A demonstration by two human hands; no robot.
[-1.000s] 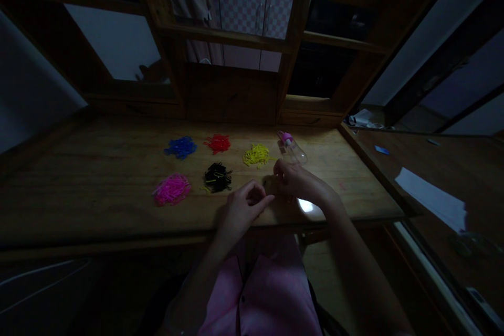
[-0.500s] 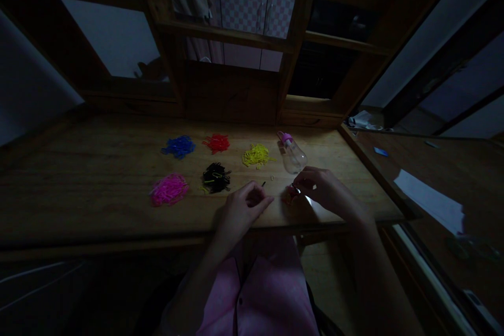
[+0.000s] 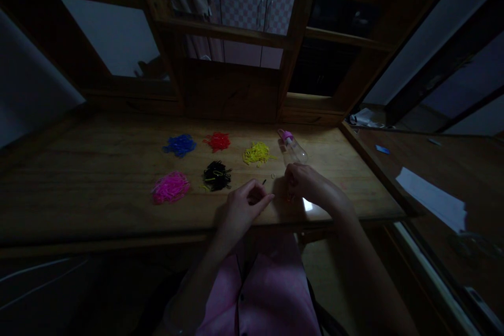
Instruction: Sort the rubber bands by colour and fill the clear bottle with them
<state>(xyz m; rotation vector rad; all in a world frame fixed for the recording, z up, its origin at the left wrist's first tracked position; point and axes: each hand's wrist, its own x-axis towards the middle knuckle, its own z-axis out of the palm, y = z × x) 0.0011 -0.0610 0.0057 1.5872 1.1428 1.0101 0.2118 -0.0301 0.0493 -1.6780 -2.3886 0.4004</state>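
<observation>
Reddish piece point(image 3: 290, 198), head view: thin, dimly lit, outline uncertain. Risk noted: your right hand point(image 3: 305, 181) could, in my judgement, knock the clear bottle point(image 3: 297, 154), because your knuckles stand close against its near end; whether they touch cannot be told. Should it roll, it might scatter the yellow pile point(image 3: 256, 152) to its left. The small yellow ring point(image 3: 273, 176) and the black bit point(image 3: 264, 181) lie loose in front of the gap between your hands, so a careless sideways sweep of either could drag them off. Poor light would make a mistaken pick more likely. Position: the reddish piece lies on the worktop point(image 3: 118, 178), just on the near side of your right fingertips; it may be partly covered, and contact is not established. Your right fingers bend downward, tips hidden, so whether they pinch anything cannot be told. Your left hand point(image 3: 241, 205) lies to the left of the piece, thumb and forefinger curled nearly into a ring; whether they meet or hold anything thin cannot be told
</observation>
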